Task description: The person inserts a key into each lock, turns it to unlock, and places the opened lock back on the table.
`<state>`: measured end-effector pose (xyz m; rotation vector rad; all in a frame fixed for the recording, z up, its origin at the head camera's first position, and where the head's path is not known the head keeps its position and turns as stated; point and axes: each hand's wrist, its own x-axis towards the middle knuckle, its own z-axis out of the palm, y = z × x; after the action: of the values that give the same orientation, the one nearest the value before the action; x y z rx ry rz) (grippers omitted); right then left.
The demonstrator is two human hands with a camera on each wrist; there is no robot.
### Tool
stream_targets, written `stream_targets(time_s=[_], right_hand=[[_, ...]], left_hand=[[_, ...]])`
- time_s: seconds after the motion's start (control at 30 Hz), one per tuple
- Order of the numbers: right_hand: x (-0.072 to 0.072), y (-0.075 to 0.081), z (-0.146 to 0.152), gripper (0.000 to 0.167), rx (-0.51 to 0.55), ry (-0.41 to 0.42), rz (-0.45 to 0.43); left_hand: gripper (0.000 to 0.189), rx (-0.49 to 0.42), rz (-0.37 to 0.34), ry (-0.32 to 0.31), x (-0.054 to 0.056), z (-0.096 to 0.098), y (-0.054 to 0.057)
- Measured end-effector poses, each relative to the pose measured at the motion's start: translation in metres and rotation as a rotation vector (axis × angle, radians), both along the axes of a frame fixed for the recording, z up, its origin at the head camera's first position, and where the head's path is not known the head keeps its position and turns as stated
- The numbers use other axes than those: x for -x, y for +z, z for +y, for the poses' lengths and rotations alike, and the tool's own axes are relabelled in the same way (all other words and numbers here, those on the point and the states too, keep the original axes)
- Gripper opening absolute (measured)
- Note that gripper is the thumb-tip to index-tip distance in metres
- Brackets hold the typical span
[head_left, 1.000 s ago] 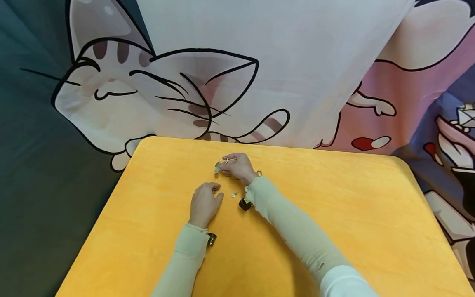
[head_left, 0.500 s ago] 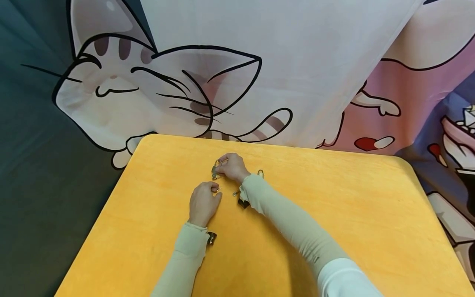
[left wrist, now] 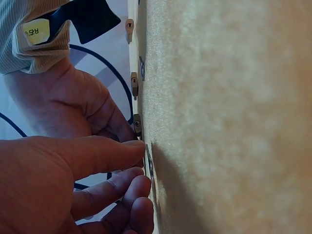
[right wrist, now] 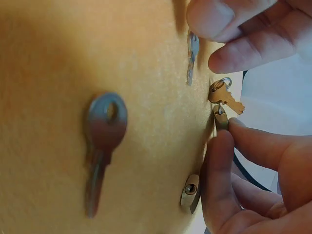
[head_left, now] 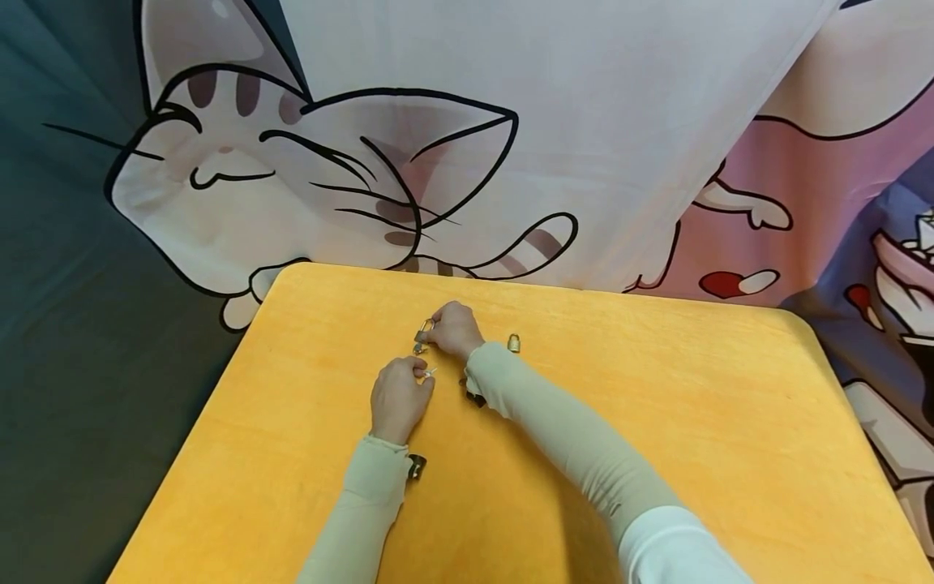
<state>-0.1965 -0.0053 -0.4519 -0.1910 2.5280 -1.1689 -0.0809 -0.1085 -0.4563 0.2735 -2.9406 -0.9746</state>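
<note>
My right hand [head_left: 454, 330] pinches a small padlock [right wrist: 221, 118] between thumb and fingertip. A ring with a brass-coloured key [right wrist: 227, 97] hangs at its keyhole end. In the right wrist view another small padlock [right wrist: 190, 191] stands on the table close beside those fingers. My left hand [head_left: 398, 400] rests just in front, its thumb tip right at the bow of a small silver key [right wrist: 191, 58]; a gap shows between thumb and forefinger. A second loose silver key [right wrist: 106, 127] lies nearer the right wrist.
A brass padlock [head_left: 514, 343] stands right of my right hand on the yellow table [head_left: 657, 422]. Several padlocks line up in the left wrist view, the farthest padlock [left wrist: 129, 29] near the right sleeve. Behind hangs a cloth with cartoon cats [head_left: 467, 203].
My right hand has moved slightly left, and the padlock in it has come lower and closer to the left hand. The left hand has barely moved.
</note>
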Motion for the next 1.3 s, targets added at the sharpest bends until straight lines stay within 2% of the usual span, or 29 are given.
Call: stream_targets(time_s=[0.3,0.47,0.67,0.93,1.1,1.3], right_hand=[[0.001,0.002,0.0,0.014,-0.037,0.015,0.007],[0.003,0.003,0.004,0.024,-0.066,0.045,0.038],[0.005,0.007,0.019,0.034,-0.05,0.001,0.064],[0.006,0.018,0.037,0.031,-0.163,0.011,0.086],[0.006,0.017,0.04,0.028,-0.207,0.031,0.079],[0.004,0.011,0.038,0.037,-0.274,0.051,0.091]], left_hand=[[0.019,0.014,-0.016,0.004,0.002,0.0,-0.002],[0.02,0.01,-0.03,0.006,0.003,0.0,0.0],[0.023,0.01,-0.023,0.002,0.003,0.002,0.0],[0.019,0.031,-0.037,0.025,0.004,0.003,0.001],[0.015,0.04,-0.045,0.019,0.004,0.003,0.003],[0.01,0.046,-0.015,0.015,0.005,0.003,0.003]])
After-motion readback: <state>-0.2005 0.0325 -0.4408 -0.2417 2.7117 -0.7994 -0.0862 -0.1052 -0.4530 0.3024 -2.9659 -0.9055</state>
